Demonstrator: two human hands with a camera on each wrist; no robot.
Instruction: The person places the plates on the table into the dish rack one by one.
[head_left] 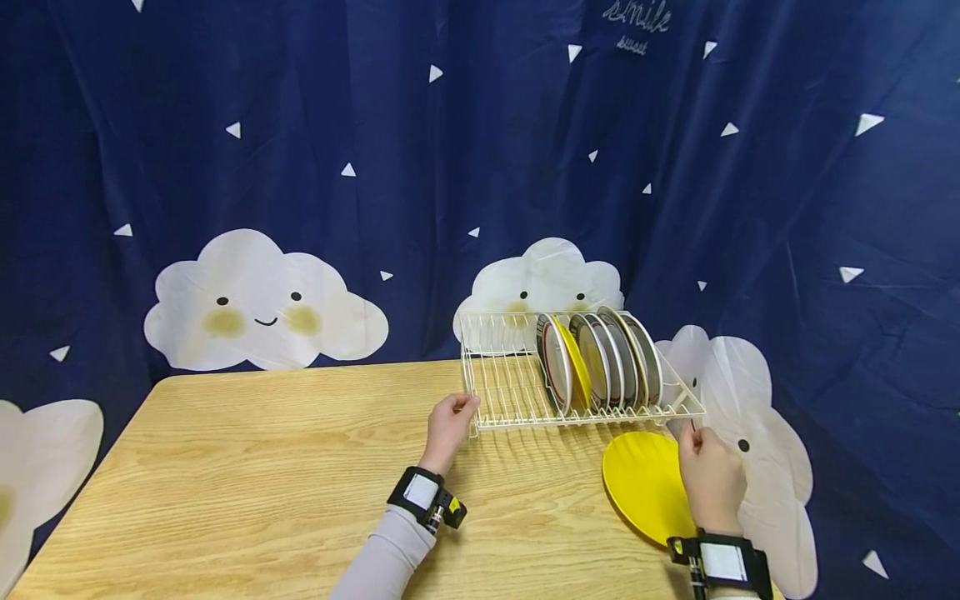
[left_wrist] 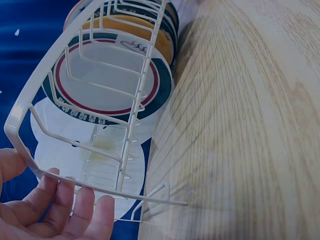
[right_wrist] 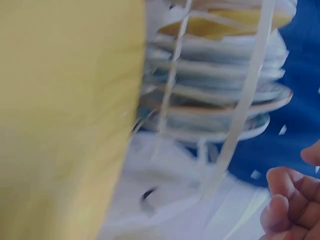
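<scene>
A white wire dish rack (head_left: 517, 423) stands at the back right of the wooden table, with several plates upright in its right half. My left hand (head_left: 452, 421) grips the rack's left end; in the left wrist view the fingers (left_wrist: 62, 202) and thumb are on either side of the end rail. Near the rack's front right corner is my right hand (head_left: 712, 479). Its fingers (right_wrist: 287, 192) are loosely curled and apart from the rack, holding nothing in the right wrist view. A yellow plate (head_left: 647, 483) lies flat on the table, just left of that hand.
Among the racked plates are a yellow one (head_left: 576, 367) and a white one with a green and red rim (left_wrist: 105, 75). A dark blue curtain (head_left: 405, 167) with cloud prints hangs close behind the rack. The wooden table (head_left: 247, 483) extends to the left.
</scene>
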